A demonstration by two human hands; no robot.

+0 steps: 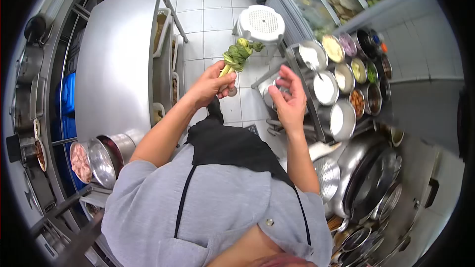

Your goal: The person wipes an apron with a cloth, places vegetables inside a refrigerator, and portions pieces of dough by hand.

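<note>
My left hand (pixel 213 87) grips a twisted bundle of leafy greens (pixel 238 55) by its pale yellow stems, out in front of my black apron (pixel 232 146). The dark green leaves are wound into a knot, and a small loose tuft sticks out at the far end. To the right, my right hand (pixel 290 96) is raised with its fingers apart and holds nothing. It hovers beside the rack of metal bowls, apart from the greens.
A white plastic stool (pixel 261 23) stands ahead on the tiled floor. On my left runs a steel table (pixel 116 44), with a bowl of pink raw meat (pixel 80 162) near its close end. Bowls of white powder (pixel 325 88) and chopped ingredients line the right, beyond a perforated ladle (pixel 326 175).
</note>
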